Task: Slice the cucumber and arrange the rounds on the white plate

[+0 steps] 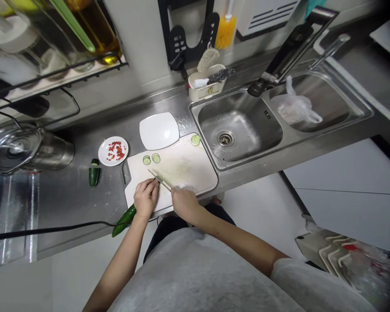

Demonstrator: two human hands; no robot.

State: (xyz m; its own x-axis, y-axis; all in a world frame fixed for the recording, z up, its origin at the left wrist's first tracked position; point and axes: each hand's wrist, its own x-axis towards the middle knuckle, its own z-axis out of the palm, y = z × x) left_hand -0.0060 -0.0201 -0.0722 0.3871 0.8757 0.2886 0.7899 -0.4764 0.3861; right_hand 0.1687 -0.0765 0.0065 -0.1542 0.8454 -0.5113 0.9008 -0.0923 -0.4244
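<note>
The right grip (185,203) is closed around the knife (165,185); the left grip (146,197) holds the cucumber (124,221), partly beyond the board (195,173). For even cutting, the knife should go straight down, clear of the left grip.

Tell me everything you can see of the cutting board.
The cutting board is a pale, plastic-looking slab with rounded corners and a grey handle at its left end. It lies flat on the metal counter, just left of the sink. Its middle looks wet, with a greenish smear. Small groups of cucumber slices lie near its far edge. The left hand is over its near left part; the right hand holds a knife over it. Whether either touches it is unclear.
</note>
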